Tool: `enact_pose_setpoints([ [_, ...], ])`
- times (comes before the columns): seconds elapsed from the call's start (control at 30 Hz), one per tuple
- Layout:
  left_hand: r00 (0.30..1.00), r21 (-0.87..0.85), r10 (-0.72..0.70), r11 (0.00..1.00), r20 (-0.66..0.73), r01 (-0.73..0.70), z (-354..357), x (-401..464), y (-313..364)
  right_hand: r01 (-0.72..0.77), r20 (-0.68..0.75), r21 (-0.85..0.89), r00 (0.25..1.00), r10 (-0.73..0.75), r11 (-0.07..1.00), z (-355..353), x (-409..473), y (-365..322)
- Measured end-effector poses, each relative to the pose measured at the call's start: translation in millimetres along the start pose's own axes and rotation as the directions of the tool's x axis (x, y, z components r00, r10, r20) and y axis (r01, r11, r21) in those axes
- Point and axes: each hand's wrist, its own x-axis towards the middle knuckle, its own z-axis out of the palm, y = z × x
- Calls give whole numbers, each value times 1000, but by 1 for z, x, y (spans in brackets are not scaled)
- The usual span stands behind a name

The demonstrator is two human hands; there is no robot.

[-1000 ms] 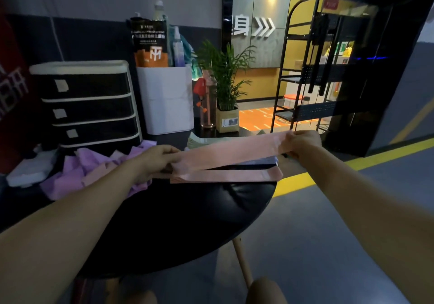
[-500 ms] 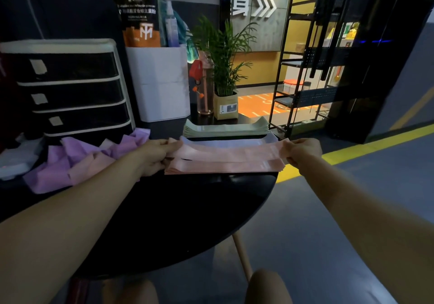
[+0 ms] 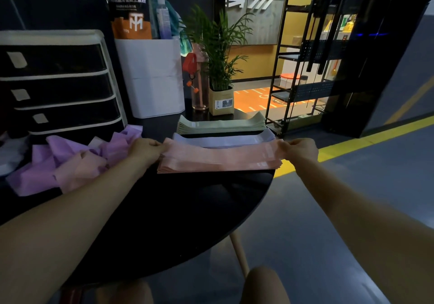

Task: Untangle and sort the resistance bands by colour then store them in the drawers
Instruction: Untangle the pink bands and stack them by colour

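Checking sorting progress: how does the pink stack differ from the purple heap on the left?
The pink stack lies flat with edges lined up; the purple heap is crumpled and tangled. The pink stack is one colour; the heap has pink bands mixed in. The left hand and right hand pinch the stack's top band; the heap lies untouched. Both rest on the black table.

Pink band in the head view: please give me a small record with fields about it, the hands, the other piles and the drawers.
pink band: stretched flat, lying on the pink stack
left hand: pinches the band's left end
right hand: pinches the band's right end
sorted piles: green stack farthest, pale lilac stack in the middle, pink nearest
tangled bands: purple and pink, heaped left of the stacks
drawer unit: back left on the black table, all drawers closed
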Motion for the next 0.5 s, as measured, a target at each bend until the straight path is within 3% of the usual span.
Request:
enact_pose_setpoints([
  [0.13,994,193,62,980,-94,-42,3,3,-6,56,-3,-117,998,-57,992,4,1,7],
  [0.5,984,347,124,935,-127,-73,12,3,-25,142,-32,-239,988,-154,961,21,-3,19],
])
